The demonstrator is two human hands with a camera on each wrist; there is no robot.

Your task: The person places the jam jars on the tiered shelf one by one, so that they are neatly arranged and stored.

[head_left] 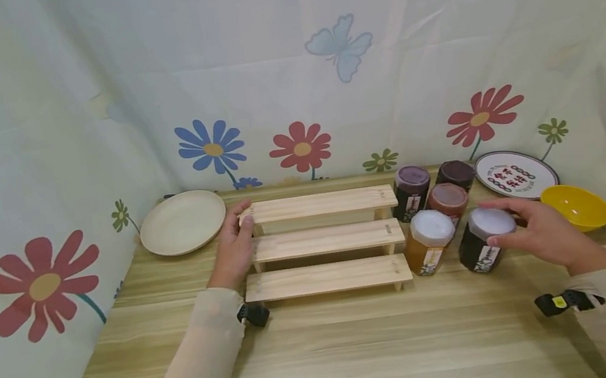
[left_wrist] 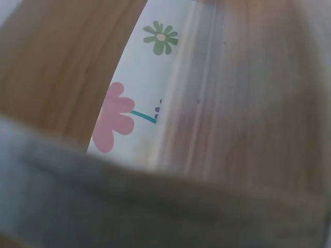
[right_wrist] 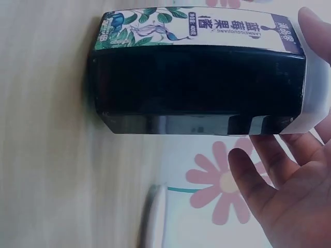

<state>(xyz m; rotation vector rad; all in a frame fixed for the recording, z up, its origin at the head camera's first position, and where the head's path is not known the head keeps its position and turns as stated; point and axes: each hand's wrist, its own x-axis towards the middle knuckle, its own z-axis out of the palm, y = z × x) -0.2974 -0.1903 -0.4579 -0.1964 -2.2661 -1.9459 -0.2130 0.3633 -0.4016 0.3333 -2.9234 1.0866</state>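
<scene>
My left hand [head_left: 233, 246] grips the left end of the top step of a three-step wooden rack [head_left: 323, 240], thumb on the near side. In the left wrist view only blurred wooden boards [left_wrist: 248, 103] show, and the hand is out of sight. My right hand [head_left: 547, 229] holds a blueberry jam jar [head_left: 481, 246] by its white lid, thumb in front and fingers behind. The right wrist view shows the dark jam jar [right_wrist: 196, 77] with its illustrated label; it appears upright at the table surface. Beside it stands an amber jar [head_left: 429, 245] with a white lid.
Behind the amber jar stand a purple-lidded jar [head_left: 412, 191], a red-lidded jar [head_left: 448, 200] and a dark-lidded jar [head_left: 455, 175]. A white printed plate [head_left: 517, 175] and a yellow bowl [head_left: 576, 208] lie at right. A cream plate [head_left: 183, 222] is at back left, near the curtain [head_left: 258, 57].
</scene>
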